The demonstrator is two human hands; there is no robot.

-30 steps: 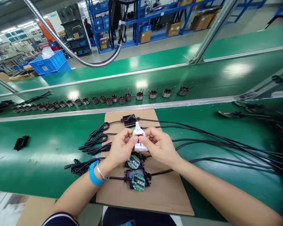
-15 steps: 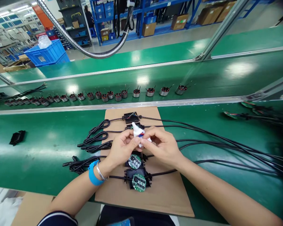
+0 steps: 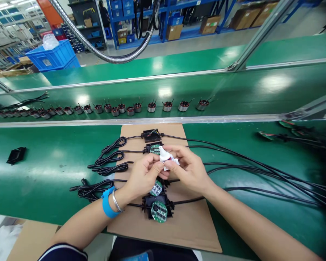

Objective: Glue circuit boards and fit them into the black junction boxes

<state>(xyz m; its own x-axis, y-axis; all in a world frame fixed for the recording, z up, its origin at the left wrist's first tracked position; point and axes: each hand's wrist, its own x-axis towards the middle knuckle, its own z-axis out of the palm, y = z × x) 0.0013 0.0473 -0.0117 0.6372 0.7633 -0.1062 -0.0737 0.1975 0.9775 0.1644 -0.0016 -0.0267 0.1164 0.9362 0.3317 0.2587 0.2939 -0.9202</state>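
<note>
Between both hands is a small white tube (image 3: 165,155) with a pointed nozzle and red and blue print, its tip up and to the left. My left hand (image 3: 145,173) pinches its lower left side with thumb and fingers. Around its right side close the fingers of my right hand (image 3: 188,168). Below and behind the hands, black plastic housings (image 3: 152,135) lie in a column on a cardboard sheet (image 3: 190,226). Round green circuit boards (image 3: 159,211) rest on some of them. My hands hide the middle housings.
Coiled black cables (image 3: 108,157) lie left of the cardboard, and long cables (image 3: 250,165) run right. A loose black housing (image 3: 16,155) sits at far left. Several motor stators (image 3: 167,106) line the green strip behind a metal rail (image 3: 97,122). A metal hose (image 3: 108,58) hangs above.
The tube has shifted slightly right and down within my hands, and its nozzle is turned a little. The green board behind it shows more now. The view has moved slightly.
</note>
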